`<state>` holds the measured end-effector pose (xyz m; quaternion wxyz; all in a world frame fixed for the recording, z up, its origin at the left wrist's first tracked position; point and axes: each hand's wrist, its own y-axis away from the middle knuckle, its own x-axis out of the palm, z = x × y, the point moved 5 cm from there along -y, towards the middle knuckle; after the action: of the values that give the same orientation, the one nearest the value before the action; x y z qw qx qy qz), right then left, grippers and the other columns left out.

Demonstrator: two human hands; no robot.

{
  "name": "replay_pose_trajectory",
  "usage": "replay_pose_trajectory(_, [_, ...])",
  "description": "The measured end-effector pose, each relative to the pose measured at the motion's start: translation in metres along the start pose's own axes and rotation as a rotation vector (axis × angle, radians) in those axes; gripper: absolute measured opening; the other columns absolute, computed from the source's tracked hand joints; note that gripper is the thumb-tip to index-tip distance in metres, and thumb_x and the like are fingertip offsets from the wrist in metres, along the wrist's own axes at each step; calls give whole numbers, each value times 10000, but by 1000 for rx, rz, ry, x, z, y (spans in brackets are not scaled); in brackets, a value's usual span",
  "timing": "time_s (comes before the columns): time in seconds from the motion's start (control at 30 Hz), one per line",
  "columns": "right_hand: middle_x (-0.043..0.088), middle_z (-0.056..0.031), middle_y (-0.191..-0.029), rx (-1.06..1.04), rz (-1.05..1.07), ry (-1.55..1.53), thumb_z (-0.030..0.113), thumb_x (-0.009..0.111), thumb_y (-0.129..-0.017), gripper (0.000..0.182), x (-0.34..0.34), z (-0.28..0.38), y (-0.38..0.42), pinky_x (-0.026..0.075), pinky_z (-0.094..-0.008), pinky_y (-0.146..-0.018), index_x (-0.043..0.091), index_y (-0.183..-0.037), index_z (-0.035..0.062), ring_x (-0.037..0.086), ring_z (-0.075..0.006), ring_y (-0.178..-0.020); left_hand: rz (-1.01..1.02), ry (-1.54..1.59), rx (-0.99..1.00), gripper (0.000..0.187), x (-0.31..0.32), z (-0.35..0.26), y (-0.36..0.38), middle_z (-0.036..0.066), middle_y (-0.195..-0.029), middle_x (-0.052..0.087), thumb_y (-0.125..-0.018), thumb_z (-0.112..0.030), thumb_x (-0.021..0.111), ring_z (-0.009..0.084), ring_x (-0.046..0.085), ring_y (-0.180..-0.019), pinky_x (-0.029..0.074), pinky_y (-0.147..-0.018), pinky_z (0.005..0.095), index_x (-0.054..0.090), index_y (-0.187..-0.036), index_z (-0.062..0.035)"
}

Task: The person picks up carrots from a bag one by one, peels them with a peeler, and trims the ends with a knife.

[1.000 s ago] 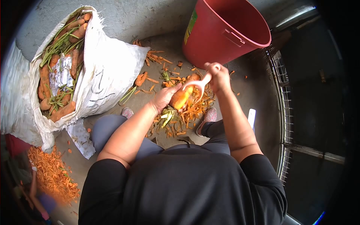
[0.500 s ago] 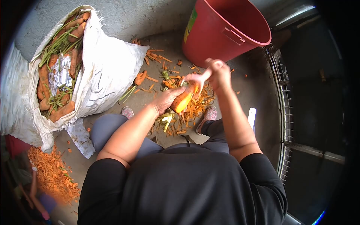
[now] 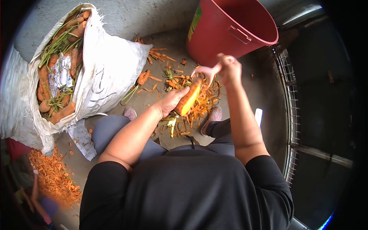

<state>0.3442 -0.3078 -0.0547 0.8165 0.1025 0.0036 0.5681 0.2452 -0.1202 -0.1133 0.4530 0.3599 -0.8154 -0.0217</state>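
My left hand grips a thick carrot, held tilted over the floor. One side of the carrot is bright peeled orange; the other still has dull, dirty skin. In my right hand is a pale pink Y-shaped peeler, its head just past the carrot's upper end and slightly blurred by motion. Beneath both hands a pile of carrot peelings covers the floor between my shoes, with some cut green tops at its near side.
A white sack full of carrots with green stems leans at the left. A tall red bucket stands ahead by the wall. Another person's arm shows at lower left beside a bigger heap of peelings. Wire mesh runs along the right.
My right hand and the peeler have lifted slightly up and right, off the carrot's side. The carrot has turned a little more upright, showing a broad peeled strip.
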Motion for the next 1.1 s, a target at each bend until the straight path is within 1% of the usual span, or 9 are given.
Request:
replay_pose_trajectory(0.03, [548, -33, -651, -95, -199, 249, 122, 653, -721, 141, -25, 8, -22, 369, -235, -458, 551, -710, 25, 475, -106, -511, -7, 12, 17, 435, 4, -1, 1, 86, -803, 581, -855, -432, 464, 191, 599, -638, 517, -558, 319, 501, -1035, -38])
replay_pose_trajectory(0.13, [436, 4, -530, -10, -337, 5, 141, 667, -729, 162, -57, 9, -37, 271, -229, -388, 527, -695, 67, 335, -74, -406, -49, 46, 59, 416, 10, -12, 8, 91, -800, 577, -852, -425, 473, 206, 599, -630, 520, -549, 333, 489, -1056, -63])
replay_pose_trajectory(0.27, [539, -37, -616, -134, 246, -166, 88, 666, -708, 140, 6, 12, 34, 373, -235, -449, 543, -656, 45, 467, -96, -499, -58, 82, 71, 407, 6, -16, 4, 89, -814, 582, -872, -406, 443, 205, 604, -694, 520, -578, 333, 481, -1060, -46])
replay_pose_trajectory(0.33, [554, -32, -638, -125, 472, 142, 65, 654, -706, 104, 31, 4, 70, 392, -233, -483, 563, -665, 35, 474, -94, -518, -53, 88, 108, 411, 7, -13, -5, 92, -815, 583, -883, -399, 423, 203, 605, -722, 518, -597, 324, 479, -1056, -30])
replay_pose_trajectory(0.43, [556, -23, -643, -105, 415, 9, 58, 650, -706, 89, 29, -7, 39, 393, -231, -496, 569, -679, 31, 478, -88, -541, -7, 79, 14, 405, 1, -1, -2, 108, -813, 575, -901, -381, 388, 200, 592, -703, 505, -619, 308, 480, -1043, -12])
replay_pose_trajectory(0.6, [524, -29, -612, -196, -386, 102, 95, 705, -683, 183, -64, 7, -57, 365, -240, -446, 537, -665, 25, 458, -97, -521, 31, 5, 159, 356, 14, -11, 2, 99, -913, 545, -883, -293, 469, 177, 569, -795, 476, -706, 304, 405, -1120, -34])
replay_pose_trajectory(0.77, [450, 15, -550, -111, -242, 15, 123, 678, -729, 179, -50, 19, -18, 293, -226, -406, 520, -659, 78, 372, -68, -447, -117, -774, 550, 416, 9, -36, 2, 17, -991, 459, -795, -125, 623, 86, 441, -909, 376, -802, 242, 368, -1123, -114])
replay_pose_trajectory(0.9, [424, 18, -521, 0, -108, -355, 92, 639, -755, 160, -37, 11, 0, 255, -195, -359, 501, -675, 86, 336, -65, -386, -323, -680, 614, 371, -6, -36, -4, 42, -1028, 508, -839, -228, 570, 139, 504, -905, 399, -826, 273, 392, -1117, -61])
replay_pose_trajectory(1.1, [487, -6, -537, 130, 267, -226, 63, 636, -745, 150, 23, -8, 48, 272, -188, -324, 524, -645, 62, 395, -65, -386, -297, 11, 254, 401, -14, -20, -4, 88, -1008, 557, -910, -325, 402, 140, 576, -848, 498, -709, 276, 427, -1146, -2])
